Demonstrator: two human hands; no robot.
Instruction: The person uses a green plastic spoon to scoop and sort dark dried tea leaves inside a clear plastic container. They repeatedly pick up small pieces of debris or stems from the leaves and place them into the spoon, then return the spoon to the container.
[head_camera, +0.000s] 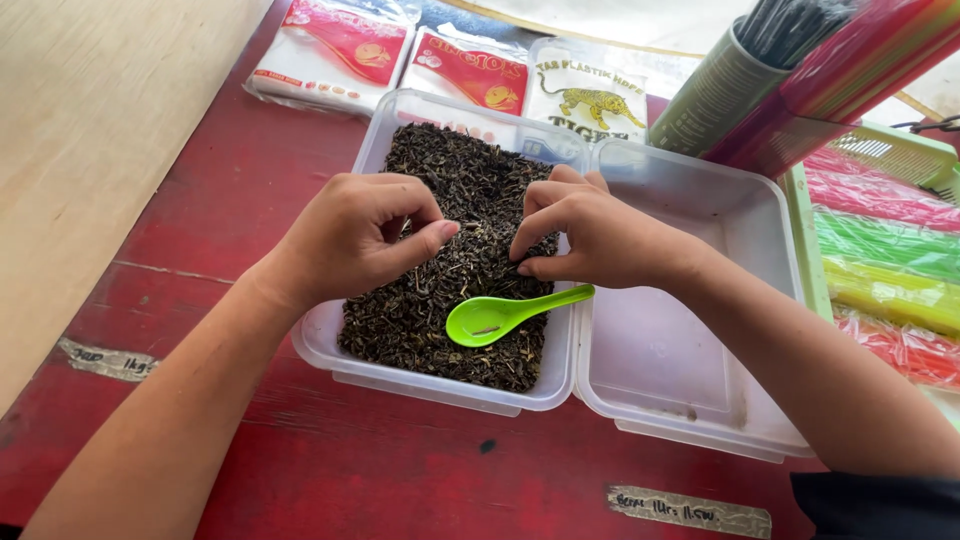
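Observation:
A clear plastic box (330, 345) on the red table holds dark dried tea leaves (455, 190). A bright green plastic spoon (500, 315) lies on the leaves near the box's front right. My left hand (350, 235) hovers over the leaves with fingers curled and thumb and forefinger pinched together. My right hand (600, 235) is beside it, fingers bent down onto the leaves just above the spoon's handle. Whether either hand holds leaves is hidden by the fingers.
The box's open lid (690, 370) lies hinged to the right. Packs of plastic bags (335, 50) lie behind. A green cylinder of dark straws (720, 90) and a green tray (805, 240) with coloured wrapped packs stand at right. Pale wooden board at left (90, 130).

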